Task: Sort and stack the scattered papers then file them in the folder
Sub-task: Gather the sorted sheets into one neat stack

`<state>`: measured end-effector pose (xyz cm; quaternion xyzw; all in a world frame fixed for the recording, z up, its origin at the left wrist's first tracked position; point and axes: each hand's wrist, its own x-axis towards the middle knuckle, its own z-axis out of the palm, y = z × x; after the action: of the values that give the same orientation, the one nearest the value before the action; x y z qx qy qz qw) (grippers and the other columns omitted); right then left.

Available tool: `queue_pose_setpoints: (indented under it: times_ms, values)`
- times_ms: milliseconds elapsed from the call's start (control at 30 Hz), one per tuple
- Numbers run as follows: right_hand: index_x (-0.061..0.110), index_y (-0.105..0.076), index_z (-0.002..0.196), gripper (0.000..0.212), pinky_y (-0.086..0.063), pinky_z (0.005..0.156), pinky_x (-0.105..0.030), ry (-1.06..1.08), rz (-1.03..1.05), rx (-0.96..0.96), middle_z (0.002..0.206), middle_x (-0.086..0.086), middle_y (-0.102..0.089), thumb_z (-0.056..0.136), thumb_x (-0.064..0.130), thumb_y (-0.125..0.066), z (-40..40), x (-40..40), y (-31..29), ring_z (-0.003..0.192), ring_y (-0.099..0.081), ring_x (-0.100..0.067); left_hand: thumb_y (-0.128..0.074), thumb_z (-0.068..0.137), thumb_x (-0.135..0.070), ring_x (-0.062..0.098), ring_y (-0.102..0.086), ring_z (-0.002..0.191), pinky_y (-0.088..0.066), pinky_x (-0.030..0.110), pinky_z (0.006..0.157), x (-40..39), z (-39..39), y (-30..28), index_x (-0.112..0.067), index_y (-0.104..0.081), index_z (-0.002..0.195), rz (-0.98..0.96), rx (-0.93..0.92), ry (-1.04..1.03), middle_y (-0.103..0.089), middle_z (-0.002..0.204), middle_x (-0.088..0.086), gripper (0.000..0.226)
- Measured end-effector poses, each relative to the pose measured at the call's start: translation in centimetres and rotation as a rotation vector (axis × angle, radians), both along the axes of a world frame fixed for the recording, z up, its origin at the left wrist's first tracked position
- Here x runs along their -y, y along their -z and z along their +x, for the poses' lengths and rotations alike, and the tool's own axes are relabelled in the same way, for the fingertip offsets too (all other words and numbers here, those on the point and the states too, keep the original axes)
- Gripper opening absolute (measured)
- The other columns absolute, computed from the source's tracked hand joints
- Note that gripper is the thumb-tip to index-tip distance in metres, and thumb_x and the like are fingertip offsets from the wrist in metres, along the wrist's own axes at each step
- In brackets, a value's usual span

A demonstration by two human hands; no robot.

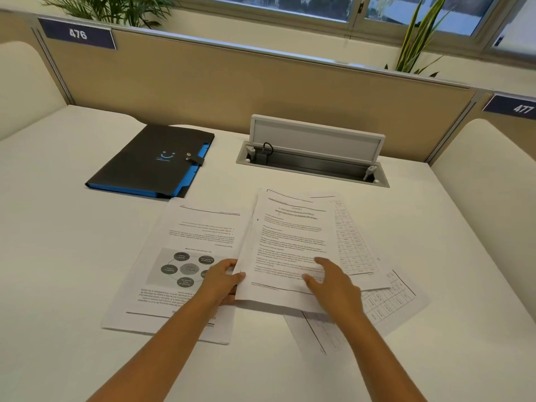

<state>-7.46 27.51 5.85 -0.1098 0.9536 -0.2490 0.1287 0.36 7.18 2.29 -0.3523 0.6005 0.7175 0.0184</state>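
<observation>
Printed papers lie scattered on the white desk in front of me. A text page [293, 242] lies on top in the middle. My left hand [224, 281] grips its lower left edge, thumb on top and fingers under. My right hand [332, 282] rests flat on its lower right part, fingers spread. To the left lies an upside-down page with a circle diagram [185, 265]. Table sheets [356, 245] stick out to the right, and another table sheet [391, 297] lies lower right. A black folder with blue tabs [153, 162], strap fastened, lies at the back left.
An open cable hatch [313, 158] with its lid raised sits in the desk behind the papers. A beige partition [232, 82] runs along the back, with plants behind it. Number plates 476 [77, 33] and 477 [522, 108] hang on the partition.
</observation>
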Motion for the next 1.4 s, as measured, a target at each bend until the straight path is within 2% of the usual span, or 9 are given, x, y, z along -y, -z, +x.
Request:
queue_pose_setpoints:
  times_ms: [133, 333, 433, 567, 767, 900, 1100, 1233, 1400]
  values:
    - [0.026, -0.027, 0.141, 0.070, -0.030, 0.103, -0.052, 0.142, 0.024, 0.059, 0.145, 0.000, -0.038, 0.083, 0.049, -0.058, -1.5, -1.9, 0.2, 0.131, -0.035, -0.030, -0.055, 0.089, -0.006, 0.031, -0.066, 0.093, -0.058, 0.044, 0.068, 0.0, 0.2, -0.1, -0.020, -0.056, 0.101, 0.010, -0.016, -0.019, -0.065, 0.108, 0.012, 0.018]
    - [0.014, -0.022, 0.143, 0.076, -0.033, 0.102, -0.049, 0.330, -0.272, 0.114, 0.142, -0.009, -0.042, 0.084, 0.044, -0.060, -3.5, -3.2, 0.2, 0.130, -0.034, -0.034, -0.056, 0.089, -0.013, 0.022, -0.066, 0.084, -0.056, 0.033, 0.052, -0.2, 0.4, -1.1, -0.028, -0.059, 0.096, 0.056, -0.124, -0.006, -0.069, 0.099, 0.008, 0.017]
    - [0.012, -0.038, 0.135, 0.057, -0.043, 0.086, -0.036, 0.327, -0.524, 0.175, 0.132, -0.009, -0.054, 0.087, 0.036, -0.058, -4.0, -3.2, -0.6, 0.110, -0.054, -0.025, -0.057, 0.088, -0.016, 0.020, -0.070, 0.083, -0.057, 0.032, 0.056, -0.3, 0.0, -1.9, -0.028, -0.059, 0.100, 0.006, -0.235, 0.038, -0.073, 0.094, 0.004, 0.017]
    - [0.021, -0.054, 0.114, 0.029, -0.047, 0.065, -0.021, 0.235, -0.719, 0.029, 0.108, 0.001, -0.064, 0.087, 0.030, -0.060, -4.3, -3.3, -2.1, 0.092, -0.062, -0.016, -0.055, 0.088, -0.012, 0.010, -0.071, 0.082, -0.057, 0.023, 0.061, -0.2, -0.6, -3.3, -0.027, -0.059, 0.100, -0.149, -0.391, 0.074, -0.075, 0.087, -0.010, 0.020]
    - [0.041, -0.055, 0.100, 0.024, -0.054, 0.060, -0.013, 0.128, -0.910, -0.068, 0.099, 0.016, -0.066, 0.080, 0.033, -0.066, -4.1, -2.9, -4.5, 0.085, -0.066, -0.003, -0.056, 0.087, -0.013, -0.006, -0.064, 0.089, -0.050, 0.007, 0.067, 0.0, -1.5, -5.4, -0.036, -0.052, 0.106, -0.391, -0.516, 0.103, -0.064, 0.102, -0.019, 0.029]
    - [0.036, -0.052, 0.101, 0.038, -0.058, 0.069, -0.023, 0.095, -0.940, -0.059, 0.101, 0.012, -0.066, 0.067, 0.043, -0.069, -3.8, -2.7, -4.7, 0.087, -0.067, -0.009, -0.057, 0.087, -0.023, -0.001, -0.054, 0.100, -0.049, 0.011, 0.073, -0.4, -1.7, -5.5, -0.028, -0.040, 0.126, -0.479, -0.502, 0.119, -0.054, 0.112, -0.016, 0.043]
    - [0.033, -0.052, 0.100, 0.039, -0.059, 0.070, -0.026, 0.052, -0.972, -0.008, 0.103, 0.007, -0.066, 0.066, 0.041, -0.069, -3.0, -2.6, -4.0, 0.086, -0.068, -0.010, -0.050, 0.091, -0.012, 0.000, -0.052, 0.102, -0.049, 0.010, 0.076, -1.9, -1.6, -4.9, -0.022, -0.035, 0.123, -0.505, -0.539, 0.104, -0.051, 0.112, -0.008, 0.037]
    - [0.034, -0.057, 0.100, 0.038, -0.059, 0.066, -0.027, 0.070, -0.991, 0.008, 0.098, 0.007, -0.068, 0.065, 0.037, -0.071, -2.2, -2.2, -3.3, 0.087, -0.067, -0.015, -0.046, 0.093, -0.011, 0.012, -0.050, 0.108, -0.049, 0.025, 0.091, -2.9, -1.5, -4.5, -0.016, -0.033, 0.125, -0.543, -0.533, 0.086, -0.048, 0.117, -0.002, 0.035]
    - [0.032, -0.058, 0.102, 0.041, -0.060, 0.067, -0.031, 0.051, -1.036, -0.001, 0.099, 0.006, -0.069, 0.064, 0.042, -0.071, -2.1, -1.9, -3.4, 0.088, -0.068, -0.016, -0.043, 0.093, -0.018, 0.013, -0.051, 0.106, -0.047, 0.010, 0.075, -3.5, -1.5, -4.1, -0.032, -0.029, 0.113, -0.666, -0.548, 0.031, -0.047, 0.116, -0.003, 0.028]
